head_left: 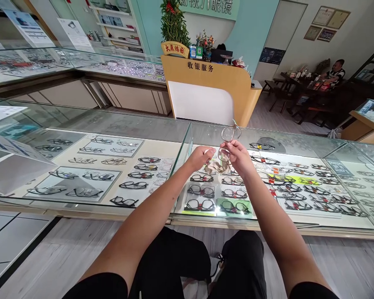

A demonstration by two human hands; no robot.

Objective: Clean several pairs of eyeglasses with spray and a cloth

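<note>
My right hand (238, 154) is closed around the middle of a pair of thin-rimmed glasses (231, 133), with one lens above my fingers and the other below them. The glasses are tilted nearly upright over the glass counter. To the left, my left hand (201, 158) is closed in a fist with the thumb on top. Whatever it may grip is hidden from view. A crumpled beige cloth (217, 167) shows just below and between my two hands; whether a hand touches it I cannot tell.
Under the glass of the display counter (180, 218) lie several rows of spectacle frames (202, 191). A folded white card (15, 166) stands at left. Beyond are a wooden cashier desk (202, 74) with plants, and a seated person (335, 71) at a dark table.
</note>
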